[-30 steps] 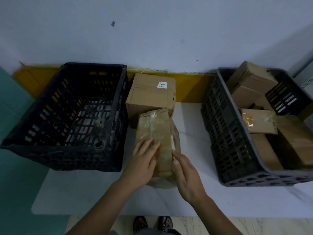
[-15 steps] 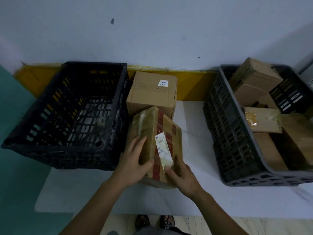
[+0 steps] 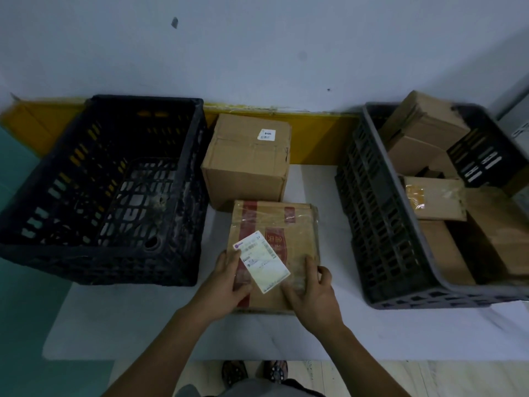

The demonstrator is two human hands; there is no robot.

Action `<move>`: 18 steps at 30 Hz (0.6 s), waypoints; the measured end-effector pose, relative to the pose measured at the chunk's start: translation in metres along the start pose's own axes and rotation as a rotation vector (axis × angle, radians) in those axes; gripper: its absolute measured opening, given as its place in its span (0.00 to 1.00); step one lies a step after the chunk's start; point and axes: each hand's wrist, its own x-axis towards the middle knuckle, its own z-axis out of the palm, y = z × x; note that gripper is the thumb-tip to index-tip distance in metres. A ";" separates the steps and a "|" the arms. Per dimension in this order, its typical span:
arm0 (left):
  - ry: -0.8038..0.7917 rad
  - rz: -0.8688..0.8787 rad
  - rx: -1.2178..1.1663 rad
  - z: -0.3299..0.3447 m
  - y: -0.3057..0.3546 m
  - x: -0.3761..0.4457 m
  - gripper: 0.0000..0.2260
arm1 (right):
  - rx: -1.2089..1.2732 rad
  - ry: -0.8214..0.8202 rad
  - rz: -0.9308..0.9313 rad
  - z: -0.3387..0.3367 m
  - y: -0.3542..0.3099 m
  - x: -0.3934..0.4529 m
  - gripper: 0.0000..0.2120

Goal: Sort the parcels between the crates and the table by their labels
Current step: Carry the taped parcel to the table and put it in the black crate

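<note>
Flat parcel (image 3: 282, 247): lying label-up on the white table (image 3: 143, 325), between the two crates, just in front of the brown box (image 3: 246, 161).
Label (image 3: 262, 260): white, skewed on the parcel's near-left part; print too blurred to read.
Left hand (image 3: 226, 285): gripping the parcel's near-left edge, thumb on top beside the label.
Right hand (image 3: 313, 296): on the near-right corner, fingers curled, thumb and forefinger pressing the top face.
Left crate (image 3: 94, 262): black, no parcels seen inside.
Right crate (image 3: 380, 224): dark, tilted, holding several cardboard parcels (image 3: 423, 144).
Brown box: upright by the wall, small white sticker on top.
</note>
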 end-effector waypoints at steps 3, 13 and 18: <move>-0.002 -0.015 0.026 0.003 -0.004 0.003 0.45 | 0.011 -0.008 -0.005 0.002 0.007 0.002 0.49; 0.161 0.060 -0.138 0.003 0.011 -0.019 0.41 | 0.147 0.042 -0.049 -0.030 -0.007 -0.018 0.46; 0.305 0.112 -0.159 -0.007 0.044 -0.042 0.38 | 0.195 0.142 -0.089 -0.061 -0.017 -0.032 0.45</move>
